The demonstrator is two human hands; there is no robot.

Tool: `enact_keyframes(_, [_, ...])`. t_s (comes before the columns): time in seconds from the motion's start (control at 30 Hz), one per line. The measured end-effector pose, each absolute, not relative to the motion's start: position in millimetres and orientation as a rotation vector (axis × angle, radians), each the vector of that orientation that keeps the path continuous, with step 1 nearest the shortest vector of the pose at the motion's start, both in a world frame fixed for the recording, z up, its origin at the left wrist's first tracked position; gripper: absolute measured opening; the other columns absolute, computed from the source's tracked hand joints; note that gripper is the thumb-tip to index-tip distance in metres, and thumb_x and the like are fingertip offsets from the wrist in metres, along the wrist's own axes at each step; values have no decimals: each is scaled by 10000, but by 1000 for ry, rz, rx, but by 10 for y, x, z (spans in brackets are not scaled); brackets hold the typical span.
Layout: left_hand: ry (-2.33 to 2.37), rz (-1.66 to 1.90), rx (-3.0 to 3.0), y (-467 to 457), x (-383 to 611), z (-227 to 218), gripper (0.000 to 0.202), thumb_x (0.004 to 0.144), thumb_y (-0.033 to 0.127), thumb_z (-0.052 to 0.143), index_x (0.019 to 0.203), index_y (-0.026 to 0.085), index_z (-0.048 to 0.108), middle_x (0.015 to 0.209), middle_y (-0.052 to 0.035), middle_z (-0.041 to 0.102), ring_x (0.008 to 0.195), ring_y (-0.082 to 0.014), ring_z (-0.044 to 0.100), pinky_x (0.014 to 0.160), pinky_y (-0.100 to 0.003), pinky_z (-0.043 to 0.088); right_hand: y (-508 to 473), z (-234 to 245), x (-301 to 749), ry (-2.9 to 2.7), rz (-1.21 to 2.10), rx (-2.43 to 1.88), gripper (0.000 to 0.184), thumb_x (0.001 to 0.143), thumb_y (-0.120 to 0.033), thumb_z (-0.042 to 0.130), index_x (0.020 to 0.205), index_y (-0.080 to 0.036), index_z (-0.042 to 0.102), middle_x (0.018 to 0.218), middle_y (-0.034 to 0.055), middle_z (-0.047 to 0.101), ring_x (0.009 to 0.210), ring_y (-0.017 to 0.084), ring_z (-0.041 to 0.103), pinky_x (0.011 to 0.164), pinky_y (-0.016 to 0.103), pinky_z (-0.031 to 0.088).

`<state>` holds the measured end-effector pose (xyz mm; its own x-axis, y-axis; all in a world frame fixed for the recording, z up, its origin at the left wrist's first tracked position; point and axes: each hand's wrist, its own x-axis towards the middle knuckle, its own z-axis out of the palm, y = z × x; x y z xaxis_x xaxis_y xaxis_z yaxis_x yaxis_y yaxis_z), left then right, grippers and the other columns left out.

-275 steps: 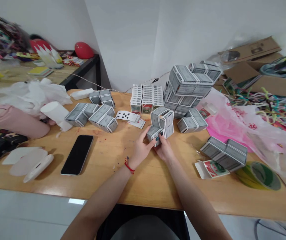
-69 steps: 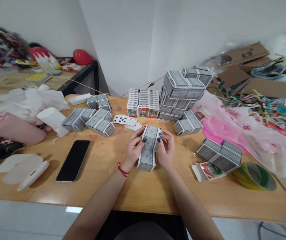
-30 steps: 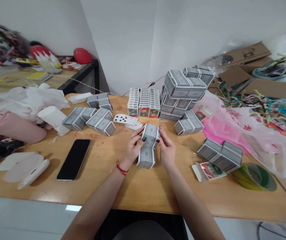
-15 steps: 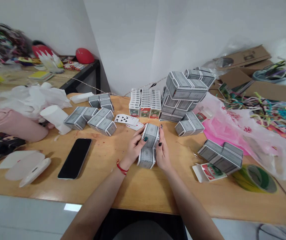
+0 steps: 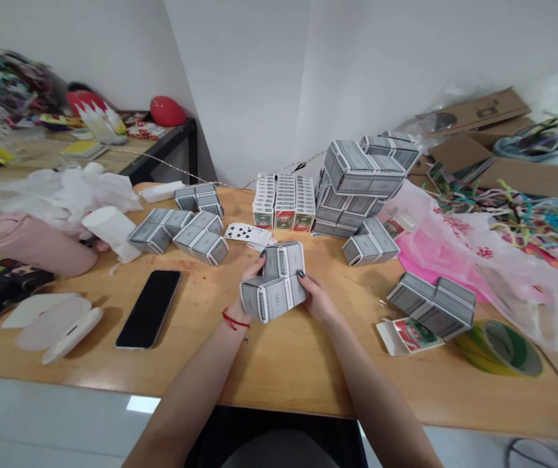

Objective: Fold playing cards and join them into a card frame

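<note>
Between my two hands, above the middle of the table, is an L-shaped block of playing cards with grey patterned card backs facing out. My left hand, with a red string bracelet at the wrist, grips its left side, mostly hidden behind it. My right hand holds the right side, thumb on the top face. Just beyond the block lie loose playing cards, face up and partly overlapping. Behind them stand stacked card packs in white boxes.
Similar card blocks stand at left, and a tall stack of them is at back right. A phone lies at left. To the right are an opened card box, a roll of tape and plastic bags.
The block has turned in my hands from upright and narrow to its L-shaped side, one part now pointing left. My left hand has shifted left and behind it.
</note>
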<state>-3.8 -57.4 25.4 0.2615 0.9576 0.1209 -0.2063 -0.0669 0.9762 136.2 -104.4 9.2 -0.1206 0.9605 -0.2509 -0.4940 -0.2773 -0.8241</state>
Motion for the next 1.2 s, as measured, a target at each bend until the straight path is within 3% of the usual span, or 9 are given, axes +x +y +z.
enact_keyframes(0.17, [708,1032,835,-542,-92,296,326,826,418,414,967,173,576,932,-33,655,944,-237,595,847,-384,457,-1041,150,1416,-555,1460,-968,309,621,-398,664,837,-182,624,760,15,659,653,168,588,597,277,445])
enact_keyframes(0.3, [697,1023,755,-524,-125,319,394,809,439,413,1038,153,561,1047,-104,614,951,-245,587,813,-410,464,-1023,213,1545,-621,1199,-932,324,623,-333,663,913,-205,596,875,6,629,757,151,572,660,262,439])
enact_keyframes(0.47, [726,1157,1090,-548,-77,291,402,770,360,515,1138,198,495,1210,-87,515,1128,-217,470,957,-393,362,-1016,272,1561,-738,982,-991,463,598,-318,686,1025,-214,541,1036,39,586,921,173,539,787,304,422])
enact_keyframes(0.6, [792,1199,1430,-626,-20,256,536,728,313,593,1222,227,401,1316,-85,398,1217,-205,365,1025,-377,274,-1021,284,1527,-759,986,-996,502,582,-340,699,1038,-209,533,1053,52,582,935,179,538,798,311,428])
enact_keyframes(0.8, [946,1263,1777,-705,-23,310,559,742,322,577,1248,226,361,1290,-113,403,1214,-229,348,1022,-421,256,-1026,272,1593,-745,1172,-1011,265,600,-353,695,796,-213,585,738,-9,630,651,131,569,634,266,460])
enact_keyframes(1.0, [869,1235,1930,-757,-22,404,447,818,292,461,1246,214,359,1299,-108,392,1222,-222,335,1030,-423,249,-1036,300,1524,-796,1244,-904,350,549,-275,737,872,-220,614,905,17,664,822,170,601,793,330,447])
enact_keyframes(1.2, [844,1234,1967,-781,-18,427,480,800,290,488,1253,207,348,1296,-115,391,1214,-229,341,1028,-428,254,-1049,294,1511,-755,1233,-896,329,559,-257,723,869,-225,617,918,21,666,842,183,603,795,350,455])
